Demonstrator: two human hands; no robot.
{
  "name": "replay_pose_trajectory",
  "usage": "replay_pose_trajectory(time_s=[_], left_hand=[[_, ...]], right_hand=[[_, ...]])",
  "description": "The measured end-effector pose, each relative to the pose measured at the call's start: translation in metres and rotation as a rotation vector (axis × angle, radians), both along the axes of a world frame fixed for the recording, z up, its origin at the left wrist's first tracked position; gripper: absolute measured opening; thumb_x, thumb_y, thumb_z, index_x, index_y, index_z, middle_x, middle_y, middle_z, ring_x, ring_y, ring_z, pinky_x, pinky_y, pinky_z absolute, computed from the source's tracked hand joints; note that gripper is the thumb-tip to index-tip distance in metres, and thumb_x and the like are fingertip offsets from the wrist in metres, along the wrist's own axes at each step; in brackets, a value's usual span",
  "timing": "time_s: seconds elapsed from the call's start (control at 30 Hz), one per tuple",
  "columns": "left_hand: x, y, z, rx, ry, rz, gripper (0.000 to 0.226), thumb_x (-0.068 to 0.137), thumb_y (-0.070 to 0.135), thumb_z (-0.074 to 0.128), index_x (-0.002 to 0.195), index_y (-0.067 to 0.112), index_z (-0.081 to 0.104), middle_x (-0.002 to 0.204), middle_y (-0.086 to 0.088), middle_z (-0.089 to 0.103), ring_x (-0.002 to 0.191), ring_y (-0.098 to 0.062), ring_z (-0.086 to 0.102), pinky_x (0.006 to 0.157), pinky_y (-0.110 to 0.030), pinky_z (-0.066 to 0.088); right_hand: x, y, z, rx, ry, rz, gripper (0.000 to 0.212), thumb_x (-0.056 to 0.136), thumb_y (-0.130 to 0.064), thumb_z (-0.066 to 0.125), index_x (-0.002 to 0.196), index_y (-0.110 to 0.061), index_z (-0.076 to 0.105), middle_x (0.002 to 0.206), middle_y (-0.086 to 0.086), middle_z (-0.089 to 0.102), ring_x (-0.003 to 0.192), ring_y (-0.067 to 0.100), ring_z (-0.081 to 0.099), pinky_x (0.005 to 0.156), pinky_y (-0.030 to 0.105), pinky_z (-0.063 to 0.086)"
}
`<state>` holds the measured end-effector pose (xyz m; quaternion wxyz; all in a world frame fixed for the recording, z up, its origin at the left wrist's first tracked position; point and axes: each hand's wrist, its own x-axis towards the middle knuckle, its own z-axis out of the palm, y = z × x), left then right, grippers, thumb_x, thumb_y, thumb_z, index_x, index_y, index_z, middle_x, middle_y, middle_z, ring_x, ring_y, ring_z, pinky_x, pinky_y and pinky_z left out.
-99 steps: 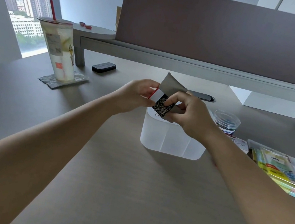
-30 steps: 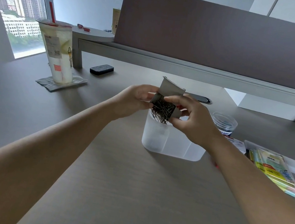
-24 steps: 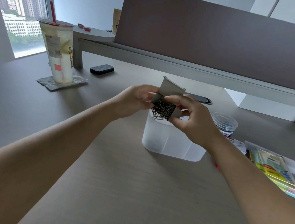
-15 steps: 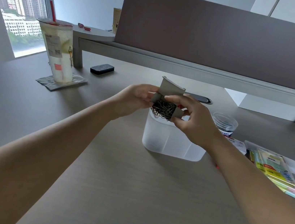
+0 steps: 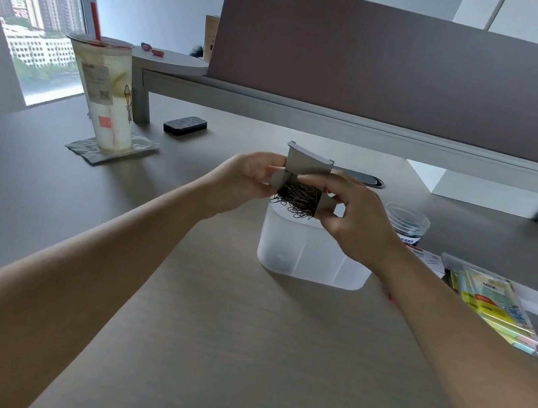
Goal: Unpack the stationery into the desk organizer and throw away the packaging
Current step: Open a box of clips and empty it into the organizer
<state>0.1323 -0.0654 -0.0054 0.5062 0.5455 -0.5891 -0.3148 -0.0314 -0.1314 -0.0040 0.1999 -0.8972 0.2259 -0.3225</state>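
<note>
A small grey cardboard box (image 5: 305, 167) with its flap open is held tipped over the translucent white desk organizer (image 5: 308, 257). A tangle of dark paper clips (image 5: 297, 201) hangs out of its mouth above the organizer's left compartment. My left hand (image 5: 246, 180) grips the box's left side. My right hand (image 5: 353, 212) pinches its right side, with the fingers curled over the top edge. Both hands hover just above the organizer's rim.
A clear tub of blue clips (image 5: 406, 223) and a small white packet (image 5: 425, 258) sit right of the organizer. Packs of sticky notes (image 5: 495, 305) lie at the far right. A tall iced drink (image 5: 105, 94) and a black eraser (image 5: 185, 124) stand back left, before the partition (image 5: 401, 66).
The box's red-and-white outer sleeve seen earlier is out of sight. The clip tangle has slid further out of the tipped box. Both hands stay over the organizer.
</note>
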Motion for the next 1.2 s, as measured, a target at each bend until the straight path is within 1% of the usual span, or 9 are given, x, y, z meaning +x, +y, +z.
replay_pose_trajectory(time_s=[0.1, 0.17, 0.4, 0.53, 0.63, 0.73, 0.9, 1.03, 1.2], left_hand=[[-0.0013, -0.0011, -0.0007, -0.001, 0.0, 0.013, 0.051, 0.08, -0.022, 0.041, 0.126, 0.0, 0.045, 0.124, -0.02, 0.054, 0.109, -0.019, 0.05, 0.093, -0.023, 0.04], [-0.0025, -0.0017, -0.0005, -0.006, -0.007, 0.015, 0.05, 0.08, -0.02, 0.043, 0.125, 0.001, 0.046, 0.118, -0.015, 0.055, 0.107, -0.017, 0.051, 0.087, -0.015, 0.043], [-0.0042, -0.0026, -0.0007, -0.042, -0.02, 0.021, 0.051, 0.079, -0.022, 0.043, 0.123, 0.004, 0.048, 0.112, -0.004, 0.054, 0.104, -0.013, 0.05, 0.08, -0.008, 0.043], [0.0005, 0.0009, -0.0015, -0.048, -0.01, 0.031, 0.052, 0.079, -0.023, 0.042, 0.123, 0.002, 0.047, 0.115, -0.006, 0.053, 0.106, -0.015, 0.05, 0.085, -0.011, 0.042], [0.0024, 0.0042, -0.0013, -0.058, 0.005, 0.04, 0.05, 0.079, -0.021, 0.043, 0.123, 0.001, 0.048, 0.115, -0.009, 0.053, 0.107, -0.015, 0.05, 0.085, -0.012, 0.042], [0.0027, 0.0054, -0.0015, -0.068, 0.033, 0.041, 0.054, 0.077, -0.024, 0.042, 0.124, 0.001, 0.045, 0.116, -0.008, 0.052, 0.109, -0.016, 0.049, 0.087, -0.014, 0.042], [0.0016, 0.0041, -0.0013, -0.068, 0.019, 0.054, 0.054, 0.077, -0.024, 0.041, 0.124, 0.002, 0.047, 0.12, -0.012, 0.053, 0.111, -0.018, 0.049, 0.099, -0.03, 0.039], [-0.0003, 0.0032, -0.0001, -0.083, -0.018, 0.065, 0.05, 0.078, -0.021, 0.044, 0.123, 0.002, 0.048, 0.115, -0.006, 0.053, 0.106, -0.017, 0.05, 0.088, -0.019, 0.042], [0.0, 0.0027, 0.0013, -0.094, -0.007, 0.087, 0.05, 0.078, -0.019, 0.045, 0.124, 0.002, 0.047, 0.117, -0.015, 0.055, 0.106, -0.02, 0.05, 0.09, -0.024, 0.042]], right_hand=[[-0.0019, 0.0008, 0.0003, -0.001, 0.008, -0.007, 0.054, 0.072, 0.013, 0.051, 0.115, -0.019, 0.059, 0.113, 0.001, 0.059, 0.094, 0.015, 0.044, 0.085, 0.02, 0.033], [-0.0034, 0.0007, 0.0008, -0.009, 0.009, -0.016, 0.054, 0.072, 0.013, 0.049, 0.114, -0.019, 0.059, 0.113, 0.0, 0.059, 0.095, 0.016, 0.044, 0.082, 0.017, 0.031], [-0.0037, 0.0, 0.0016, -0.02, 0.018, -0.026, 0.056, 0.072, 0.014, 0.047, 0.115, -0.019, 0.058, 0.115, 0.003, 0.059, 0.096, 0.019, 0.044, 0.08, 0.016, 0.029], [0.0011, 0.0027, 0.0002, -0.037, 0.015, 0.012, 0.052, 0.072, 0.016, 0.05, 0.113, -0.014, 0.059, 0.121, 0.01, 0.053, 0.103, 0.015, 0.044, 0.084, 0.011, 0.029], [0.0035, 0.0037, -0.0013, -0.038, -0.007, -0.001, 0.049, 0.072, 0.017, 0.051, 0.111, -0.013, 0.061, 0.128, 0.011, 0.044, 0.113, 0.017, 0.044, 0.084, 0.0, 0.03], [0.0042, 0.0052, -0.0017, -0.063, -0.013, -0.009, 0.048, 0.073, 0.017, 0.05, 0.109, -0.013, 0.062, 0.127, 0.013, 0.042, 0.108, 0.01, 0.038, 0.082, -0.009, 0.024], [0.0037, 0.006, -0.0006, -0.079, -0.018, -0.008, 0.046, 0.073, 0.017, 0.05, 0.109, -0.011, 0.062, 0.125, 0.013, 0.045, 0.107, 0.01, 0.039, 0.083, -0.009, 0.024], [0.003, 0.004, -0.0014, -0.102, 0.011, -0.027, 0.046, 0.074, 0.015, 0.051, 0.109, -0.013, 0.061, 0.126, 0.013, 0.045, 0.116, 0.021, 0.044, 0.084, -0.007, 0.024], [0.0033, 0.0048, -0.0007, -0.124, 0.008, -0.027, 0.046, 0.074, 0.014, 0.05, 0.11, -0.013, 0.061, 0.126, 0.012, 0.045, 0.116, 0.023, 0.045, 0.082, -0.005, 0.027]])
